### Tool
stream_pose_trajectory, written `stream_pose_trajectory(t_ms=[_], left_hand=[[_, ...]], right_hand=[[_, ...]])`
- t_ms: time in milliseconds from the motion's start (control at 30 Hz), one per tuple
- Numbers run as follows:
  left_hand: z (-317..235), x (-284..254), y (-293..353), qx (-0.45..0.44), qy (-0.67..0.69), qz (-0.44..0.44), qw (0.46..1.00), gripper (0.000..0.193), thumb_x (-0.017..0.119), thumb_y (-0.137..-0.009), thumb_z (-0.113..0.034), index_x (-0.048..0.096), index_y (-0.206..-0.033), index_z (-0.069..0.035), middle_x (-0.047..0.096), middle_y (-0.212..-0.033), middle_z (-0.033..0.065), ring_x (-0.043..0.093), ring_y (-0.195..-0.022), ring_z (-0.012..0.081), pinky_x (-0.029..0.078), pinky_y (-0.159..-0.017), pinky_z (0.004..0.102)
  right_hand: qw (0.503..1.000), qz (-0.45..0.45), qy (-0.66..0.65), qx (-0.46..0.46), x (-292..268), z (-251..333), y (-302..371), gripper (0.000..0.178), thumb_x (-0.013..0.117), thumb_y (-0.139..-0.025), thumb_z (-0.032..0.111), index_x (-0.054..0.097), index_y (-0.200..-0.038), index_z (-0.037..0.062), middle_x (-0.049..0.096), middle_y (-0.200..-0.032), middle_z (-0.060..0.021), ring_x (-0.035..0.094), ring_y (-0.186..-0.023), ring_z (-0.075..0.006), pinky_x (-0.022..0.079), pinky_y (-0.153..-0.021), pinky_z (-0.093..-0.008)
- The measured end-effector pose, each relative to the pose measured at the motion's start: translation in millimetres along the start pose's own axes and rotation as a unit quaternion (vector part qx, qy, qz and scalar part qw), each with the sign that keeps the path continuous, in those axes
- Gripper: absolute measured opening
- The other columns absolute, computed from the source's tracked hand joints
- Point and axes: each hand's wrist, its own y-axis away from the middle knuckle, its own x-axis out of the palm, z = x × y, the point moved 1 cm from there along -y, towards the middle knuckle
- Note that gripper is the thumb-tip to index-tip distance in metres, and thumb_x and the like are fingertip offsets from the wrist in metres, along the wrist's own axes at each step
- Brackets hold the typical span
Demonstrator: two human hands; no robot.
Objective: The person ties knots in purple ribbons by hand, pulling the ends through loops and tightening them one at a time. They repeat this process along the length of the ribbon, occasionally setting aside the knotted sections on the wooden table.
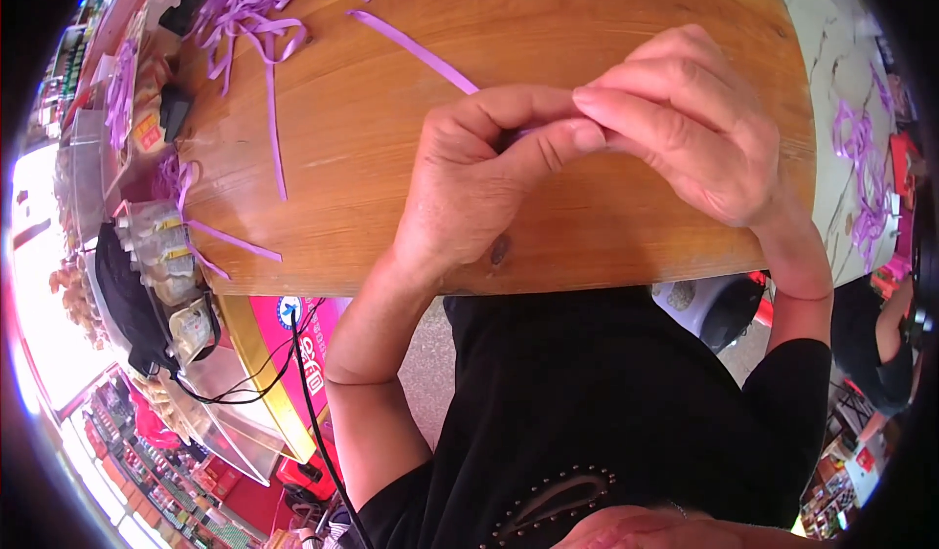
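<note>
Above the wooden table [372,226] my two hands meet, fingertips touching. My left hand [469,158] is closed in a pinch on a purple ribbon [416,50], whose loose end reaches out to the upper left over the wood. A bit of purple shows inside the left fist, between thumb and forefinger. My right hand [694,119] is also closed, its thumb and fingers pinched against the left fingertips. What lies between the right fingers is hidden, though the ribbon seems to run toward them.
A tangled heap of purple ribbons [256,1] lies at the table's far left, with strands trailing nearer. More purple ribbons [861,177] rest on a white marbled surface [827,89] at right. A black bag [127,295] and clear packages [161,246] sit at the left edge. Black cables [308,383] hang below.
</note>
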Motion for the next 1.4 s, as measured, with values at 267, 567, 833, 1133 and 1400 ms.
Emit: stream_pose_trajectory(t_ms=[267, 567, 833, 1133, 1400], left_hand=[[7.7, -3.0, 5.4, 0.082, -0.024, 0.039, 0.996, 0.009, 0.065, -0.079, -0.001, 0.064, -0.087, 0.000, 0.061, -0.076, 0.0013, 0.053, -0.067, 0.0055, 0.043, -0.060, 0.0188], [-16.7, -55.6, 18.9, 0.299, -0.305, -0.027, 0.904, 0.008, 0.063, -0.072, 0.005, 0.059, -0.077, 0.001, 0.053, -0.073, 0.0045, 0.052, -0.064, 0.0115, 0.041, -0.058, 0.0230], [-30.5, -85.3, 27.3, 0.276, -0.270, -0.082, 0.919, 0.011, 0.060, -0.071, 0.009, 0.057, -0.079, 0.003, 0.055, -0.080, 0.0079, 0.051, -0.073, 0.0139, 0.040, -0.068, 0.0240], [-36.5, -81.1, 19.6, 0.312, -0.313, -0.059, 0.895, 0.011, 0.060, -0.069, 0.009, 0.057, -0.078, 0.002, 0.054, -0.078, 0.0070, 0.051, -0.070, 0.0137, 0.041, -0.066, 0.0237], [-27.8, -97.0, 14.4, 0.305, -0.357, -0.081, 0.879, 0.009, 0.060, -0.071, 0.007, 0.056, -0.076, 0.002, 0.055, -0.078, 0.0073, 0.051, -0.070, 0.0135, 0.041, -0.066, 0.0235]], right_hand=[[0.999, 0.034, 0.000, 0.005, -5.9, 8.6, -3.0, 0.031, 0.074, -0.059, 0.004, 0.064, -0.087, -0.0048, 0.057, -0.078, -0.0094, 0.053, -0.065, -0.0232, 0.039, -0.057, -0.0334], [0.995, 0.002, 0.009, 0.102, -52.5, 4.9, 18.2, 0.021, 0.065, -0.072, -0.008, 0.062, -0.092, -0.0019, 0.059, -0.082, -0.0086, 0.054, -0.069, -0.0168, 0.043, -0.060, -0.0282], [0.902, -0.253, -0.174, 0.305, -119.7, -11.9, 99.4, 0.020, 0.048, -0.089, 0.002, 0.057, -0.104, -0.0084, 0.057, -0.094, -0.0118, 0.047, -0.080, -0.0156, 0.038, -0.085, -0.0320], [0.791, -0.404, -0.375, 0.265, -184.1, -29.8, 139.1, 0.016, 0.048, -0.089, 0.003, 0.052, -0.100, -0.0071, 0.049, -0.099, -0.0130, 0.043, -0.094, -0.0200, 0.032, -0.095, -0.0391], [0.645, -0.565, -0.455, 0.242, -220.4, -40.3, 170.2, 0.016, 0.051, -0.086, -0.001, 0.043, -0.100, -0.0043, 0.043, -0.101, -0.0130, 0.041, -0.101, -0.0236, 0.030, -0.097, -0.0419]])
